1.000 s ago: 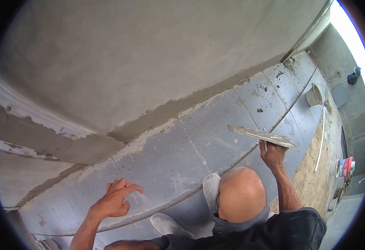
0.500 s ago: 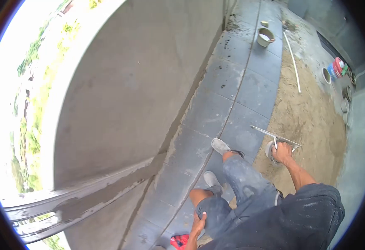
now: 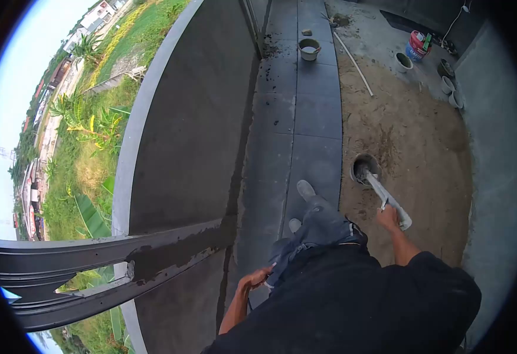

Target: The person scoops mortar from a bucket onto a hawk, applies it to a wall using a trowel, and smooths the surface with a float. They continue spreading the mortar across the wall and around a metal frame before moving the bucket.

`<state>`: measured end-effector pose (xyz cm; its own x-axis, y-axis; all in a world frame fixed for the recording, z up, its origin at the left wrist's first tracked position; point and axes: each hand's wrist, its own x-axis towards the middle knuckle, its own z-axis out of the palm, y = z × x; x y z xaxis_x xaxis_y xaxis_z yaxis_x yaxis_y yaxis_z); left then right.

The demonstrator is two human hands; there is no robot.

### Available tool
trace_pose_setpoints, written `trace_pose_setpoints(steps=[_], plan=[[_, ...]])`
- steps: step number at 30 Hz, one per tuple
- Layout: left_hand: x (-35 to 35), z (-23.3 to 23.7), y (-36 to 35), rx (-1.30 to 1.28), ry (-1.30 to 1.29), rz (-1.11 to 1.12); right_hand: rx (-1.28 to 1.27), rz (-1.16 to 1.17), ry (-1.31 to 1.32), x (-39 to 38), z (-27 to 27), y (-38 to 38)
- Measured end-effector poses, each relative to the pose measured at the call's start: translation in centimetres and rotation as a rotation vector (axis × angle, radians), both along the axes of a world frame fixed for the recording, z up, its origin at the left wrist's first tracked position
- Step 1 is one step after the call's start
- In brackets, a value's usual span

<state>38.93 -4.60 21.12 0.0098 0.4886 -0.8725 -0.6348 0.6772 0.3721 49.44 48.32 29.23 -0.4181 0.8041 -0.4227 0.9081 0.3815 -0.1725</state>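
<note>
My right hand [image 3: 388, 218] is closed around the handle of a long, flat plastering trowel [image 3: 393, 203]. The trowel's far end dips into a small bucket [image 3: 363, 161] standing on the sand, and grey wet mortar shows at that end. My left hand [image 3: 256, 278] lies against the side of my shorts [image 3: 306, 237] at the left thigh, fingers stretched towards the cloth and partly hidden.
Dark tiles [image 3: 318, 115] run along a low grey wall [image 3: 193, 130], with sand [image 3: 424, 147] beside them. Another bucket [image 3: 309, 51] stands ahead on the tiles. A white pipe [image 3: 356, 66] lies on the sand. At left, a metal beam [image 3: 170, 251] meets the wall.
My right hand has turned the trowel from crosswise above the bucket to end-down inside it. My left hand has shifted up and left in view, still by my thigh. The view has turned.
</note>
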Motion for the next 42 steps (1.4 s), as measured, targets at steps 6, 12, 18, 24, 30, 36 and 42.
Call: trace_pose_setpoints(steps=[6,12,18,24,30,36,42], plan=[[-5.3,3.6,2.8,-0.138,0.247,-0.232,-0.069,-0.178,-0.016,8.2,-3.3,-1.7],[-7.7,7.3,4.1,-0.143,0.573,-0.063,-0.112,-0.258,-0.048,11.7,-5.0,-1.1],[-8.0,8.2,5.8,-0.134,0.450,-0.155,0.017,0.012,-0.131,11.2,-5.9,3.3],[-3.3,8.3,9.2,-0.073,0.211,-0.046,-0.279,-0.068,0.065,8.3,-5.9,7.9],[1.8,5.8,10.0,-0.040,0.216,0.191,-0.396,0.014,0.059,1.8,0.1,7.3],[6.6,0.0,10.1,-0.166,0.280,0.334,-0.409,0.204,0.089,-2.2,-1.5,11.1],[10.7,-2.9,12.3,-0.049,0.010,0.503,-0.448,0.183,0.176,-4.8,-4.5,14.5]])
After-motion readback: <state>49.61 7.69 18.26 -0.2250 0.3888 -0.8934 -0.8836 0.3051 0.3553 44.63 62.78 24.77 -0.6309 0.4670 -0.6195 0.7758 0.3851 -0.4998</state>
